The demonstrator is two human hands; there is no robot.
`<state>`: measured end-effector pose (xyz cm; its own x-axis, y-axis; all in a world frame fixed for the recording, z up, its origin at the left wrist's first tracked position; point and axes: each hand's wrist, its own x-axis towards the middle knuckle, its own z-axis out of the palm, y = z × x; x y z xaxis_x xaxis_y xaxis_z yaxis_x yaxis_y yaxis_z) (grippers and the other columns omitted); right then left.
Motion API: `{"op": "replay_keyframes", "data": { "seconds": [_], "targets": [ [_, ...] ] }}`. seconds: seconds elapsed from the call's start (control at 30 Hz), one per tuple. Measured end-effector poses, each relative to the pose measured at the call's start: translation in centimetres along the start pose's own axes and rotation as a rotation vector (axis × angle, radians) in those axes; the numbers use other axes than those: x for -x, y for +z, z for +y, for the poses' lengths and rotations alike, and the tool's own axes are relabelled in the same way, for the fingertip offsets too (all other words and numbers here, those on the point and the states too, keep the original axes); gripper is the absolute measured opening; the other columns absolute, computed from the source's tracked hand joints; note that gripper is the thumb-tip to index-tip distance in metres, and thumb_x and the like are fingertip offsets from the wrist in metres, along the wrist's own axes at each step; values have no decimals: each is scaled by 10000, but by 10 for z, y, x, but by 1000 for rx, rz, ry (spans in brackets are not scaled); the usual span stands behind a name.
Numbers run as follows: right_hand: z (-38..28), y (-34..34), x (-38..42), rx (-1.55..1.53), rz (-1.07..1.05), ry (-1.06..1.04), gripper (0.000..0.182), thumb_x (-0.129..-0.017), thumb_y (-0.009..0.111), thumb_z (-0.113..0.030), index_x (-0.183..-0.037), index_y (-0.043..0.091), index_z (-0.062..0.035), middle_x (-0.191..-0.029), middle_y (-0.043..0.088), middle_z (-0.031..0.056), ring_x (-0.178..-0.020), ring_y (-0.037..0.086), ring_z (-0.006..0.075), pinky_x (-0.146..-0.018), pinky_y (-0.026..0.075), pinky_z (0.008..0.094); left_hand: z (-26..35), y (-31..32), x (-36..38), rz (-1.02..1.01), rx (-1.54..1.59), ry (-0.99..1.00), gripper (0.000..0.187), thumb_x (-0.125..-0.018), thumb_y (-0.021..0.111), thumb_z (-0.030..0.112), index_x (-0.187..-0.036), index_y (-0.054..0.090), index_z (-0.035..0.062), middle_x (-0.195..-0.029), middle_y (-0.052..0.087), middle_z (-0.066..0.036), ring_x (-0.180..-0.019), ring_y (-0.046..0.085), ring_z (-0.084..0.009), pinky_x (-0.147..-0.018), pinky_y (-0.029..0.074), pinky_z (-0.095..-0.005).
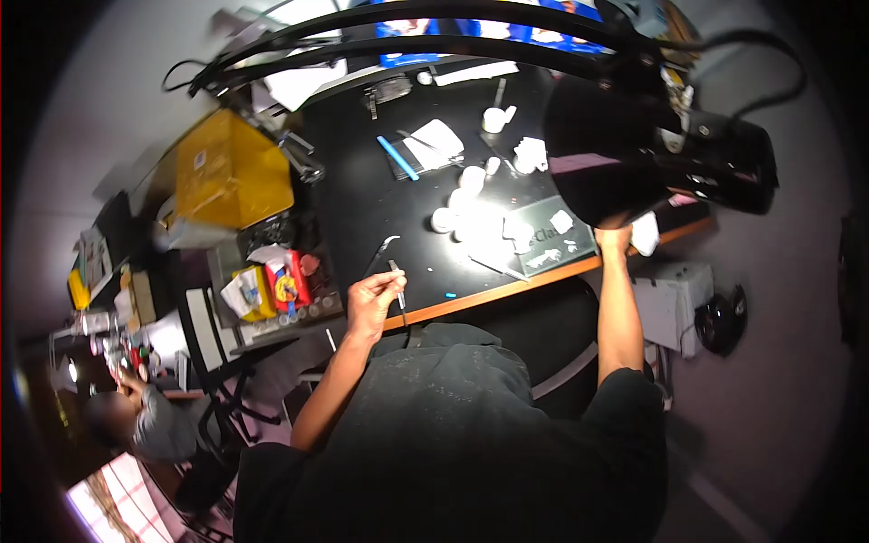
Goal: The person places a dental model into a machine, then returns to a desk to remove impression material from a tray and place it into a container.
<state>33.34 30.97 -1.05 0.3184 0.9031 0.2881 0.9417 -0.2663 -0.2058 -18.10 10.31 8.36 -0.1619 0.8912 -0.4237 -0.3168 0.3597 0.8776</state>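
My left hand (373,303) is closed in a pinch at the front edge of the desk. Between its fingers is a slim, pen-like metal tool (399,288), tilted, with a dark lower end toward my body. My right hand (614,240) reaches to the desk's right front part, where the black lamp shade (597,154) covers its fingers. Beside that hand lies a crumpled white piece (644,233), and to its left a glass-like plate (559,233) with lettering bears white bits. Brightly lit white rounded pieces (471,213) stand left of the plate.
The lamp's arm (434,41) spans the far side of the desk (353,199). On the desk lie a blue strip (398,158), white paper (434,143) and a small white jar (494,119). A yellow box (231,172) stands left. Another person (163,421) sits at the far left.
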Motion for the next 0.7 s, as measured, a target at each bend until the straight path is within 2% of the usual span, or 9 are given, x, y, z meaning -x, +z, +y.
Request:
{"op": "replay_keyframes", "data": {
  "seconds": [0.07,0.13,0.2,0.23,0.4,0.67,0.7],
  "targets": [
    [17,14,-10,-219,-241,240,609,-743,759,-289,-1251,605,9,-1126,688,254,-1082,664,384,-917,523,424,-3,2,6,15,-42,-10,229,-886,723,23,-1104,702,-43,-967,726,-84,-825,659,-100,-755,512,-230],
    [36,44,-18,278,-234,-78,725,-767,722,-399,-1393,528,-87,-1390,554,207,-1300,529,319,-1122,369,419,-11,3,10,13,14,-8,243,-882,727,19,-1114,701,-48,-970,724,-89,-843,659,-111,-781,519,-239],
    [50,63,-27,451,-118,-314,597,-742,705,-385,-1273,626,-124,-1320,598,175,-1247,553,321,-1121,365,436,-13,5,14,19,13,-22,254,-878,732,17,-1122,702,-46,-974,722,-93,-868,665,-126,-818,528,-252],
    [48,62,-29,453,-117,-319,573,-739,715,-373,-1246,635,-117,-1288,609,172,-1217,565,317,-1098,378,432,-12,5,16,18,-2,-30,261,-875,735,18,-1126,703,-44,-976,722,-94,-883,669,-134,-838,531,-258],
    [33,40,-26,260,-72,-186,456,-728,763,-311,-1113,677,-81,-1123,664,156,-1064,629,297,-984,445,412,-13,6,22,24,5,-41,253,-875,737,20,-1120,706,-37,-994,728,-99,-915,677,-128,-879,531,-253],
    [56,21,-32,68,120,-119,284,-710,840,-213,-900,744,-25,-861,752,131,-820,730,266,-802,552,380,-13,7,24,42,43,-25,186,-885,712,-17,-1071,708,-35,-981,728,-92,-907,690,-124,-868,547,-240],
    [58,16,-33,40,125,-85,286,-717,842,-217,-908,749,-26,-863,755,124,-810,731,255,-800,551,369,-12,7,24,43,42,-21,188,-883,716,-12,-1070,707,-33,-978,728,-90,-904,690,-123,-864,549,-240]
  ]
}}
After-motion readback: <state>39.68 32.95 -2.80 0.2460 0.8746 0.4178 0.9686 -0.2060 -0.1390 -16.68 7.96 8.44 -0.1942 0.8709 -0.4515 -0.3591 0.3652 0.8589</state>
